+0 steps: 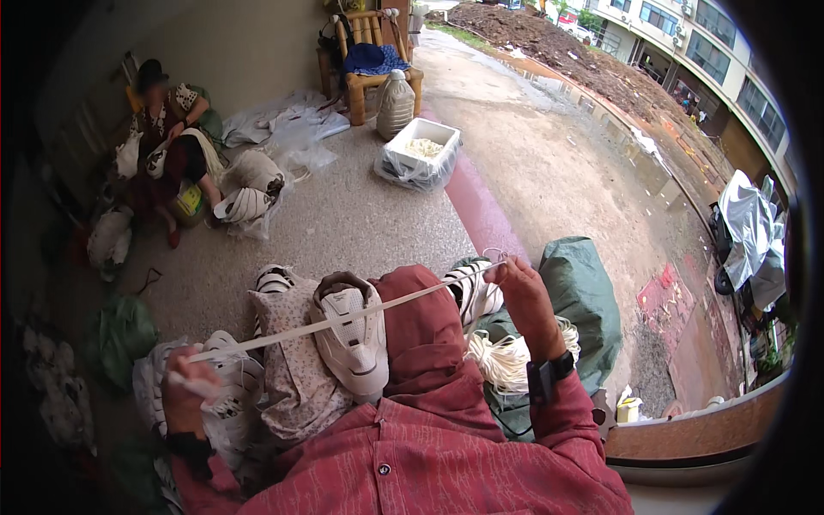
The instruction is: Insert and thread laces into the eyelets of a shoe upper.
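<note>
You hold a white shoelace [343, 318] stretched taut, its length slanting from your left hand [184, 390], closed on the low end, up to your right hand [519, 283], pinching the high end, above the white sneaker [352, 335] in your lap.

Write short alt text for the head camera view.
A person's left hand and right hand stretch a white shoelace taut above a white shoe on their lap. A bundle of laces lies beside them; another person sits across the floor.
</note>
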{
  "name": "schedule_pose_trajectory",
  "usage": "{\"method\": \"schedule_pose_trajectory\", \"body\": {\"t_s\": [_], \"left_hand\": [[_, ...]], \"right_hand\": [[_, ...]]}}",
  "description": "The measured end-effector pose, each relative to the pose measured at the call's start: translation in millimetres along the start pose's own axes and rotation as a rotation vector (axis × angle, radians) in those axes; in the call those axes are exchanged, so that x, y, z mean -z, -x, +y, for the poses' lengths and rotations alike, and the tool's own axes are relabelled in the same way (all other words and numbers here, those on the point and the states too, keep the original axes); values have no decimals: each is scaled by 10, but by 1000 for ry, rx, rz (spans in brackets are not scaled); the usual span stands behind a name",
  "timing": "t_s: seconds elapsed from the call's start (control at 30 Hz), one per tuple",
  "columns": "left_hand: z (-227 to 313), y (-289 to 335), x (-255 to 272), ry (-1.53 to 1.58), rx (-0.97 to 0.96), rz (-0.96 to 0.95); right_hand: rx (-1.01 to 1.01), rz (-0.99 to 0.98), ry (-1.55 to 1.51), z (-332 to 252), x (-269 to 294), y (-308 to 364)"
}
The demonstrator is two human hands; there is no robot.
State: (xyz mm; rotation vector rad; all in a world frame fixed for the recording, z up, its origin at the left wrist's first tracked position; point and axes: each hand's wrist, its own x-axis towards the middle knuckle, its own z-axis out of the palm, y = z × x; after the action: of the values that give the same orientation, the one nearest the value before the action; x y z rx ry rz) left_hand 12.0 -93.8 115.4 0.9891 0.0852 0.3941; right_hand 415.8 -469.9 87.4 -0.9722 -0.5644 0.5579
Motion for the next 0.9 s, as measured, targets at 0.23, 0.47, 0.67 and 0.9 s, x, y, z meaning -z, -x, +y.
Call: {"method": "schedule_pose_trajectory", "body": {"t_s": [0.23, 0.47, 0.67, 0.9], "left_hand": [[45, 625, 715, 437, -360, 283], [-324, 1227, 2241, 559, -412, 684], [-629, 1646, 2724, 516, -522, 857], [-274, 1269, 2266, 87, -549, 1194]], "right_hand": [[-207, 22, -832, 141, 219, 203], [-8, 179, -950, -113, 787, 367], [-76, 196, -808, -257, 2536, 632], [173, 1031, -547, -599, 4960, 1185]]}}
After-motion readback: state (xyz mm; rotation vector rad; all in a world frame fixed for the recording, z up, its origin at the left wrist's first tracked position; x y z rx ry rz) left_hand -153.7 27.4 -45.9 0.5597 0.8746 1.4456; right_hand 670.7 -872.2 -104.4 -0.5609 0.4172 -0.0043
